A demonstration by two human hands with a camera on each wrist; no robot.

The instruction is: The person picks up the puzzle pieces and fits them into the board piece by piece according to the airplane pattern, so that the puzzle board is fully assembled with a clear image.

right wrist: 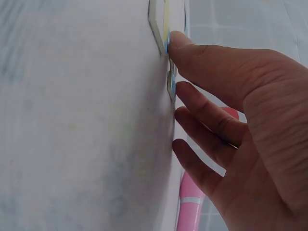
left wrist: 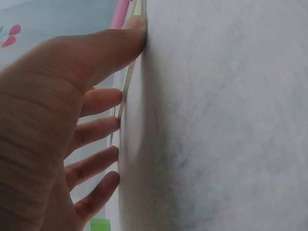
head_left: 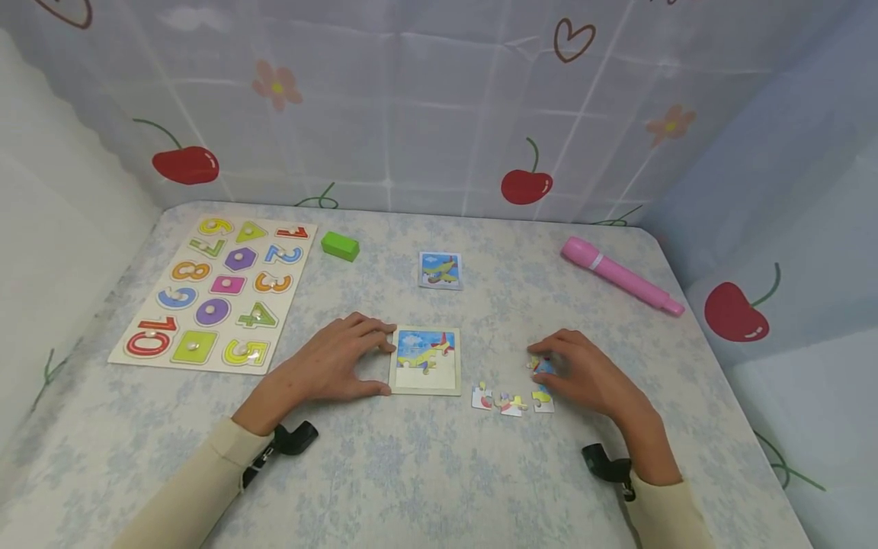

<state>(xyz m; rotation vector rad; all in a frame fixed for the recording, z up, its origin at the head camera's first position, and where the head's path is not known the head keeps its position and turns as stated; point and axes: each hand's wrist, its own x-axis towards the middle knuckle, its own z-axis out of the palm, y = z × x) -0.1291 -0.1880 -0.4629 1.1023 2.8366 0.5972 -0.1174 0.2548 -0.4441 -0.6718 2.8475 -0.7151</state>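
A square puzzle board (head_left: 427,383) lies mid-table in the head view, its upper part filled with an airplane picture on blue. My left hand (head_left: 339,358) rests at its left side, thumb and fingertips touching the frame's edge. To the right, my right hand (head_left: 583,374) reaches over loose puzzle pieces. Its thumb touches a blue piece (head_left: 544,366), partly hidden by the hand; the fingers are spread and gently bent. Closer to me lie a yellow-and-white piece (head_left: 543,402), another piece (head_left: 511,406) and a piece with a red patch (head_left: 482,397).
A small airplane picture card (head_left: 440,271) lies beyond the board. At the left is a number-and-shape board (head_left: 229,315), with a green block (head_left: 340,246) near its top corner. A pink pen-like stick (head_left: 620,280) lies at the far right. Patterned curtains stand around the table.
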